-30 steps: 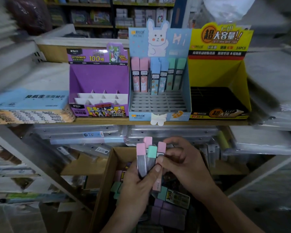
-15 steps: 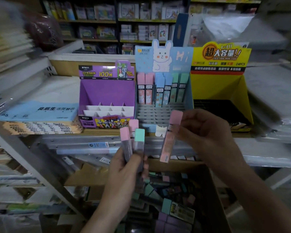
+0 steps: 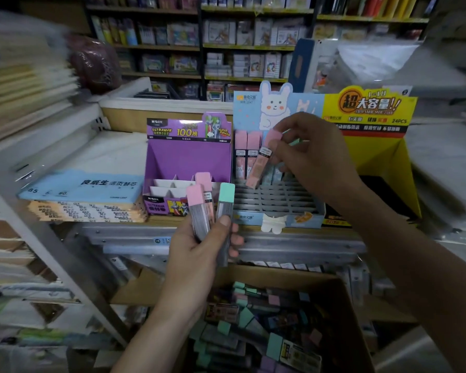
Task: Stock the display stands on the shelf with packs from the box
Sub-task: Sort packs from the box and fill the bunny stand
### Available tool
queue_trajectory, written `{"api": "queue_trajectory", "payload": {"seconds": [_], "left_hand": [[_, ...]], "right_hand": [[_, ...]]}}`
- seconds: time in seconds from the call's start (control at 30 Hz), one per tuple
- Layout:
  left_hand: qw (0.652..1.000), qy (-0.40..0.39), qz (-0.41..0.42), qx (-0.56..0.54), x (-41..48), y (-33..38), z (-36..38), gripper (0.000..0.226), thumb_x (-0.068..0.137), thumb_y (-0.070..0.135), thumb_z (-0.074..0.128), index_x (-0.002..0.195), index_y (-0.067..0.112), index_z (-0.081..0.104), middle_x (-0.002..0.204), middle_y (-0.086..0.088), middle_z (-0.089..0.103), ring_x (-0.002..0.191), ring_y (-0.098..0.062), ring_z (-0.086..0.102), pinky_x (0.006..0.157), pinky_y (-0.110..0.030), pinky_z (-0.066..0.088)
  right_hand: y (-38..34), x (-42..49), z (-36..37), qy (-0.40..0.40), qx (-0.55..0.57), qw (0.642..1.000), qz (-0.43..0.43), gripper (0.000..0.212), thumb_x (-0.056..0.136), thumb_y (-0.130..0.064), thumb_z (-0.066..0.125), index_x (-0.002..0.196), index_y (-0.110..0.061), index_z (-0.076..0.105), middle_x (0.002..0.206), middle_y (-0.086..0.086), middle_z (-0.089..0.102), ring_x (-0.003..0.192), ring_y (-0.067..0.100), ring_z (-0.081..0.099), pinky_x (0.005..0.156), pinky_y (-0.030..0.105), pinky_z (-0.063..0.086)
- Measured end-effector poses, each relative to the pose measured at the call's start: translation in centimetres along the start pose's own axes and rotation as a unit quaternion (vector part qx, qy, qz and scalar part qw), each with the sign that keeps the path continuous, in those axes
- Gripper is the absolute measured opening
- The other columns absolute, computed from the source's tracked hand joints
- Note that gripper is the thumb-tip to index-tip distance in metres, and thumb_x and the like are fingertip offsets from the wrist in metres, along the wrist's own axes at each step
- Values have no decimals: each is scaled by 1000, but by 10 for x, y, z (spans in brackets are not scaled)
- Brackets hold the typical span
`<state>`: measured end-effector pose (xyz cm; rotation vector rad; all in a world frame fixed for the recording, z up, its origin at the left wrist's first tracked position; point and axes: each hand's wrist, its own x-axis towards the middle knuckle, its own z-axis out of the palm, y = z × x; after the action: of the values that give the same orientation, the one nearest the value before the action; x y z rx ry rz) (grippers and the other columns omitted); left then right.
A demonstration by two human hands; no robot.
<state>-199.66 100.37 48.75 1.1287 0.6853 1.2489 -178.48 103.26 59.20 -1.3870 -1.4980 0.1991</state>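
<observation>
This is a shop: shelves (image 3: 253,47) at the top are full of packs, and display stands (image 3: 189,162) sit in the middle.

The right hand (image 3: 312,154) pinches a tilted pink pack (image 3: 262,160) by its cap, with the lower end over the grid of the blue rabbit stand (image 3: 277,200). Just left of that grip stand two pink packs (image 3: 246,152). Below and left of it, the left hand (image 3: 199,254) holds three packs (image 3: 198,208) upright before the purple stand (image 3: 189,157). Beneath both hands is the box (image 3: 353,319) of loose packs.
</observation>
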Motion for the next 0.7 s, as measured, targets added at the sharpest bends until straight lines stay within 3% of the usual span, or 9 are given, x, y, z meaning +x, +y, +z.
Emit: {"api": "queue_trajectory", "payload": {"seconds": [0.1, 0.17, 0.23, 0.43, 0.7], "left_hand": [[1000, -2, 7, 4, 5, 2, -1, 11, 93, 30, 66, 99, 24, 73, 91, -9, 73, 78, -21, 71, 63, -26, 56], [1000, -1, 11, 4, 8, 3, -1, 10, 95, 28, 65, 100, 24, 73, 90, -8, 73, 78, -21, 71, 63, -26, 56], [1000, 1, 16, 4, 10, 3, 0, 10, 95, 27, 65, 99, 25, 73, 90, -7, 73, 77, -21, 71, 62, -26, 56], [1000, -2, 20, 5, 16, 5, -1, 11, 91, 33, 66, 96, 28, 74, 88, -6, 73, 78, -21, 70, 64, -27, 56], [1000, -2, 18, -7, 21, 2, 2, 12, 90, 28, 65, 97, 23, 73, 86, -9, 72, 74, -20, 69, 61, -26, 56]], "right_hand": [[3, 14, 6, 7, -36, 999, -32, 6, 89, -18, 73, 92, -19, 67, 76, -6, 68, 64, 12, 70, 62, 33, 60], [5, 22, 11, 3, -63, 997, -52, 7, 88, -20, 75, 90, -20, 68, 73, -7, 64, 63, 6, 60, 61, 17, 49], [6, 28, 15, -12, -64, 997, -49, 7, 87, -17, 76, 92, -15, 71, 73, -3, 63, 62, 6, 53, 61, 13, 44], [4, 37, 20, -35, -107, 990, -81, 16, 84, -13, 78, 99, -11, 73, 72, -4, 63, 59, 2, 49, 64, 10, 39], [2, 43, 18, -60, -140, 982, -114, 16, 84, -16, 77, 99, -14, 71, 71, -12, 61, 60, -5, 51, 78, 24, 37]]}}
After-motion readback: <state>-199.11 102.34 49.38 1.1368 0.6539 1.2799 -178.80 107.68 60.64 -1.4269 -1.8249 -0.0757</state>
